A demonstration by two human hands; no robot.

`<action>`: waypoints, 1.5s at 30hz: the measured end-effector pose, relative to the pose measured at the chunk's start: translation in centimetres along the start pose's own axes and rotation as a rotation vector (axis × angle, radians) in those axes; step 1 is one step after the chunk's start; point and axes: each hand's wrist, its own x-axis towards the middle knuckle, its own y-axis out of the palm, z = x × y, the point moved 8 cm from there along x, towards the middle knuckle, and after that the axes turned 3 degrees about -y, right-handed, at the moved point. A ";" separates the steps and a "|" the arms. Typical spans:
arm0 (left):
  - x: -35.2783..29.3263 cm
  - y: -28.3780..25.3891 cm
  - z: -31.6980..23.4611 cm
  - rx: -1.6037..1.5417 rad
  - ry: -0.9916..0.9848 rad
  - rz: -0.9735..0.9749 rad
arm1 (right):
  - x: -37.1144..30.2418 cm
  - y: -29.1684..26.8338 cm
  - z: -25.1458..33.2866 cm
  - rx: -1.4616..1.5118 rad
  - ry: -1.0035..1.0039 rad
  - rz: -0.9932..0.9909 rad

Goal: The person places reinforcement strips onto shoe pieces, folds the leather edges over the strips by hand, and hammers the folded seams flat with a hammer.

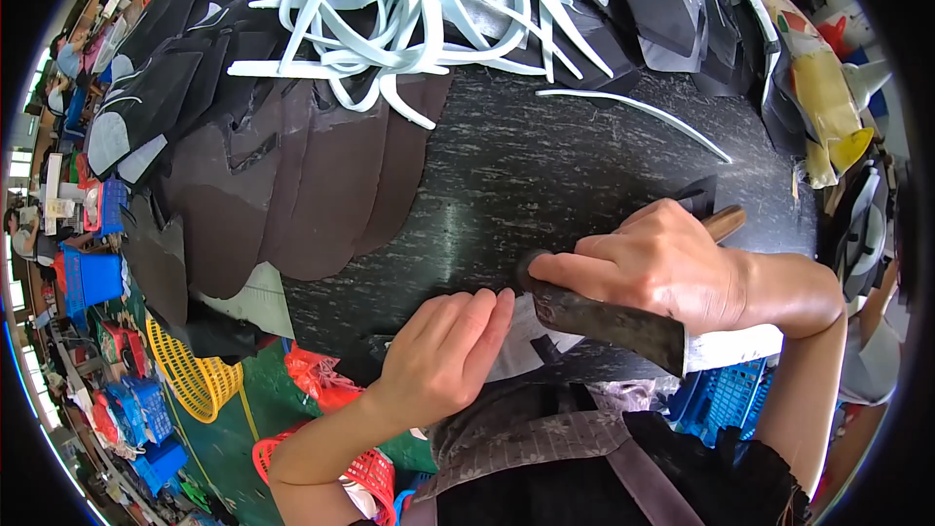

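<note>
At the far left edge you can see the room falling away below your bench: a green floor point(229, 429) crowded with blue crates point(93, 278), a yellow plastic basket point(200, 375) and, nearer you, a red basket point(365, 472). Moving right, the left part of the dark, streaked worktop point(545, 185) is covered by a fan of overlapping dark brown cut pieces point(321, 185), with black pieces carrying grey patches point(146, 97) stacked beyond them at the far left. Farther back, toward the middle, a tangle of white strips point(409, 10) lies heaped over the pile, and one loose white strip point(643, 112) curves across the bare surface to its right. At the near edge of the worktop your left hand point(443, 351) lies flat, fingers held together and extended, pressing down on a pale grey piece point(521, 341) that sits just in front of you, between both hands. Just right of it your right hand point(662, 268) is wrapped around a wooden-handled hammer point(604, 317), fingers curled tight about the handle, and the dark metal head point(536, 273) rests close to your left fingertips, over the grey piece. At the far right, more dark pieces point(682, 10) are piled, and a yellow and white plush toy point(823, 88) lies at the bench edge, with a blue crate point(721, 394) below your right forearm.
</note>
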 end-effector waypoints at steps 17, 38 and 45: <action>-3.9 -3.0 3.0 -0.104 -0.115 -0.074 | 3.4 1.0 2.4 0.010 -0.031 0.043; 0.0 -1.7 3.4 -0.175 -0.047 -0.007 | 0.3 -0.6 1.2 0.017 0.108 -0.122; -0.7 -2.0 2.7 -0.101 0.026 -0.023 | 1.8 1.8 2.4 0.017 0.037 0.059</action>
